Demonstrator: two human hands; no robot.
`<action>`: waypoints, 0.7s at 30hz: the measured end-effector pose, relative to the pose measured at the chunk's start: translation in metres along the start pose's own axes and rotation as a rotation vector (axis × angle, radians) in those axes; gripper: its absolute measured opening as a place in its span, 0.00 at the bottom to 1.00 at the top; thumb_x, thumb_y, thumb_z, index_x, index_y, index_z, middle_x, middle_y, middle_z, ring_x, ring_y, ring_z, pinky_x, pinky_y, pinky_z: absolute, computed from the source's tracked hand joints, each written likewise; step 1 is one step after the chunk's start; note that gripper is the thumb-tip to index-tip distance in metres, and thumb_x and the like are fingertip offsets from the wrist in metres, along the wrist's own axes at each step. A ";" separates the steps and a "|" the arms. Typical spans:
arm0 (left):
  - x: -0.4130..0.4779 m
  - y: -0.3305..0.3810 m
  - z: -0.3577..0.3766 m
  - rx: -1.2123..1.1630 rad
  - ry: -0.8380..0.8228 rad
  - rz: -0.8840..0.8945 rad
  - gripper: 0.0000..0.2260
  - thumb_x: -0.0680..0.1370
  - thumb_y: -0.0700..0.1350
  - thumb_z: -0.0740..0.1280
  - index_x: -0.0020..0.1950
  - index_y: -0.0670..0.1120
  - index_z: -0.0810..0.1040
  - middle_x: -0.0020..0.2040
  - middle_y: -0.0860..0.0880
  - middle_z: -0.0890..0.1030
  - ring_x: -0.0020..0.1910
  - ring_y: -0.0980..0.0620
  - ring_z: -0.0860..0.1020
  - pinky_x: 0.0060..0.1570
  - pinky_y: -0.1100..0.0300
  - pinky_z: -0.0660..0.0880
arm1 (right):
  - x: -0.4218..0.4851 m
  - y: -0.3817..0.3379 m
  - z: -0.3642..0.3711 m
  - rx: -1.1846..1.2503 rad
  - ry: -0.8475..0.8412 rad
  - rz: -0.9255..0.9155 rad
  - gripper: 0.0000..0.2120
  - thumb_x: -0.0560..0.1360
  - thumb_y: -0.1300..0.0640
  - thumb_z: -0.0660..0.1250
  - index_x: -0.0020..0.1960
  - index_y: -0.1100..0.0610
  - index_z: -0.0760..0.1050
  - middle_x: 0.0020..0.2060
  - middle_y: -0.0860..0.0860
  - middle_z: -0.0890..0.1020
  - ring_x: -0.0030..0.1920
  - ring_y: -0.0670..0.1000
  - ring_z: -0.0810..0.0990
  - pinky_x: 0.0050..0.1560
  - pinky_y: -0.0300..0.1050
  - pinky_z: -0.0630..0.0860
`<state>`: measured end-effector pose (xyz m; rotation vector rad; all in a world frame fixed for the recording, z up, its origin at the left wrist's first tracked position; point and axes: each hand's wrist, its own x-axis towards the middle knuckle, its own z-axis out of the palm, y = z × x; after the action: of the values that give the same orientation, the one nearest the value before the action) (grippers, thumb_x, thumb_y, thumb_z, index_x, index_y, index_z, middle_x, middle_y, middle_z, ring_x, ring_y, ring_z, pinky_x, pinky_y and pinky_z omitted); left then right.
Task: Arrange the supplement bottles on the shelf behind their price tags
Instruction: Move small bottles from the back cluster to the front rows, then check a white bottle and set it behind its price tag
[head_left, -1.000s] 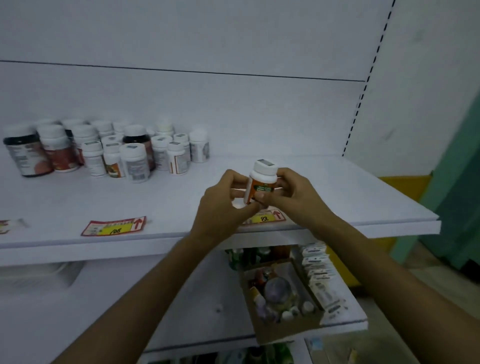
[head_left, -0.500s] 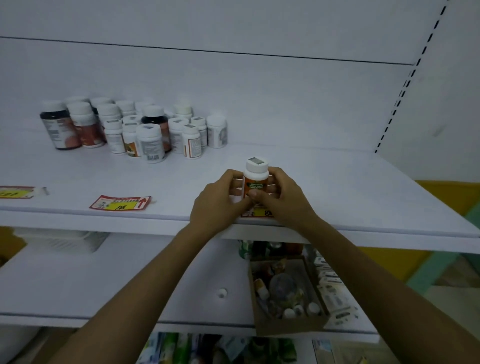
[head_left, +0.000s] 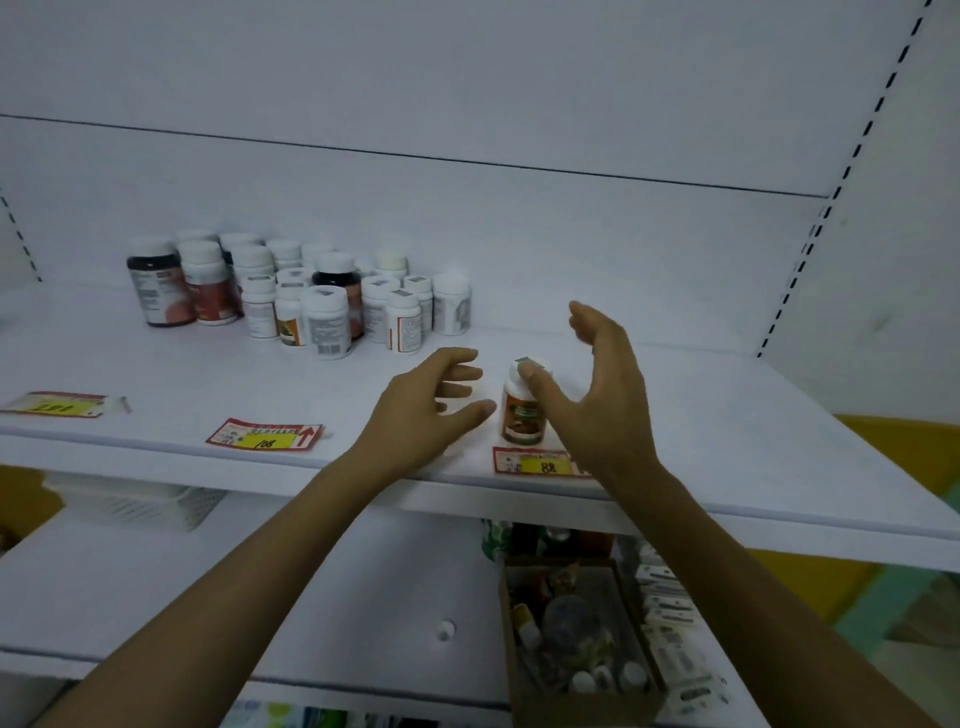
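A small orange-labelled bottle with a white cap stands upright on the white shelf, right behind the red and yellow price tag marked 88. My left hand hovers open just left of the bottle, not touching it. My right hand is open to its right, the thumb tip lying against the cap. A cluster of several white-capped supplement bottles stands at the back left. Two more price tags, one marked 108 and one at the far left, lie along the front edge.
Below the shelf, a cardboard box holds small bottles, with flat white packets beside it. A white plastic basket sits under the shelf at left. Perforated uprights frame the white back panel.
The orange-labelled bottle, held up in both hands before, now stands on the shelf behind the 88 tag. Both hands have let go and opened, the left drawing away leftward.
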<state>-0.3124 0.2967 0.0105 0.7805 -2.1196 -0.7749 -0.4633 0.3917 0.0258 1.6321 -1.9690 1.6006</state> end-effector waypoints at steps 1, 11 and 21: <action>0.001 0.000 -0.011 0.009 0.033 0.017 0.22 0.73 0.51 0.69 0.65 0.52 0.70 0.58 0.55 0.78 0.52 0.59 0.77 0.50 0.69 0.73 | 0.004 -0.014 0.004 -0.005 0.041 -0.059 0.29 0.73 0.48 0.69 0.71 0.54 0.64 0.68 0.51 0.71 0.66 0.48 0.70 0.64 0.40 0.66; 0.006 -0.066 -0.129 0.117 0.181 0.023 0.17 0.74 0.51 0.68 0.61 0.48 0.75 0.53 0.53 0.81 0.51 0.59 0.78 0.49 0.67 0.75 | 0.027 -0.098 0.130 0.021 -0.169 -0.224 0.21 0.76 0.49 0.66 0.66 0.52 0.69 0.64 0.47 0.74 0.60 0.42 0.70 0.56 0.27 0.60; 0.039 -0.158 -0.185 0.098 0.059 0.018 0.16 0.73 0.52 0.68 0.60 0.51 0.75 0.55 0.54 0.80 0.52 0.58 0.78 0.53 0.58 0.77 | 0.079 -0.088 0.250 0.147 -0.154 0.192 0.27 0.71 0.55 0.72 0.66 0.55 0.66 0.62 0.52 0.77 0.58 0.50 0.76 0.56 0.43 0.72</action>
<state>-0.1434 0.1183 0.0140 0.8248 -2.1218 -0.6343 -0.3047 0.1646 0.0243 1.7109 -2.1919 1.7749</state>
